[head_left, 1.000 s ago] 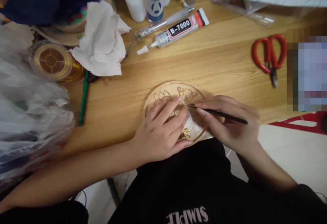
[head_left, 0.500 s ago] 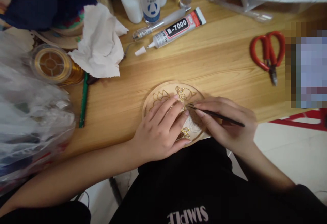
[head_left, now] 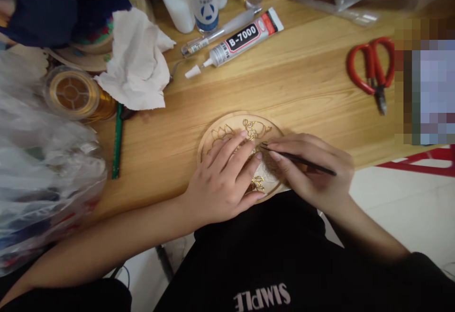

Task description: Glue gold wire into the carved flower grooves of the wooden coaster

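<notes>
A round wooden board (head_left: 209,134) lies at the table's front edge, with gold wire outlines (head_left: 256,129) and a faint drawing on it. My left hand (head_left: 225,179) rests flat over the board's left and middle part, fingers spread, hiding some of the wire. In my right hand (head_left: 313,167) are dark tweezers (head_left: 305,161), pinched between thumb and fingers. Their tips point left and touch or hover just over the board's middle, close to my left fingertips. Whether anything sits between the tips is too small to tell.
Behind the board lie a B-7000 glue tube (head_left: 241,39), a pen (head_left: 223,30) and bottles (head_left: 204,4). Red-handled cutters (head_left: 373,70) are at right. Crumpled tissue (head_left: 137,60), a gold wire spool (head_left: 74,93), a green pencil (head_left: 117,146) and plastic bags (head_left: 46,160) are at left.
The view has shifted slightly. Both hands and the tweezers keep nearly the same place over the board.
</notes>
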`<state>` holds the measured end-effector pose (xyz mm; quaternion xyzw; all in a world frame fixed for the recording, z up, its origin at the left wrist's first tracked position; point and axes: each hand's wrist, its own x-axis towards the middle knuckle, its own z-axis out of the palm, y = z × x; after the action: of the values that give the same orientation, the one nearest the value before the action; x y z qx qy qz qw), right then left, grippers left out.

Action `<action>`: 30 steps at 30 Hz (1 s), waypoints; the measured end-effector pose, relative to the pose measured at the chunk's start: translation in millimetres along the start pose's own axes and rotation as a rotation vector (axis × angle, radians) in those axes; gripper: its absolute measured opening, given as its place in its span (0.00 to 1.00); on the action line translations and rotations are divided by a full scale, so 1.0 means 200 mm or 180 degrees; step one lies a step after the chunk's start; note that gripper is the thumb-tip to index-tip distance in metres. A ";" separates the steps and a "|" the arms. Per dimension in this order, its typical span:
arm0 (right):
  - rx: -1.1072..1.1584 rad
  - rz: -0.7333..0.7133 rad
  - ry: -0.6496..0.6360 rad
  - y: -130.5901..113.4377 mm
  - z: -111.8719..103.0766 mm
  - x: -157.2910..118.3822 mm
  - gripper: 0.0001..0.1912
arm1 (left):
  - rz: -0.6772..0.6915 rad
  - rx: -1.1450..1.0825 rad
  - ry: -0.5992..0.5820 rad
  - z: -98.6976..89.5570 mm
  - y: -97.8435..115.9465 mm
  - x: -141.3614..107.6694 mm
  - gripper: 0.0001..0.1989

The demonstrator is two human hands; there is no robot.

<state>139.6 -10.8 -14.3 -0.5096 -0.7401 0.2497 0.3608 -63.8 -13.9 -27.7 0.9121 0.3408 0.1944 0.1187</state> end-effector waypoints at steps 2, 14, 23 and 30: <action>-0.0037 0.0034 0.0062 -0.01 0.01 -0.01 0.09 | -0.0017 -0.0036 -0.0004 0.00 0.00 0.00 0.24; 0.0032 -0.0035 0.0073 0.02 -0.01 -0.01 0.11 | 0.0143 0.0122 -0.0011 -0.01 -0.01 0.01 0.24; 0.0009 0.0045 0.0134 0.01 0.00 -0.02 0.10 | 0.0220 0.0122 -0.0066 -0.02 -0.01 0.02 0.24; -0.0161 0.0012 0.0296 -0.01 0.02 -0.03 0.11 | 0.0184 0.0088 -0.0085 -0.02 -0.01 0.02 0.24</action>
<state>135.6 -16.9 -17.0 -0.5309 -0.7277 0.2076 0.3813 -64.2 -10.2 -23.6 0.9256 0.3155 0.1809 0.1050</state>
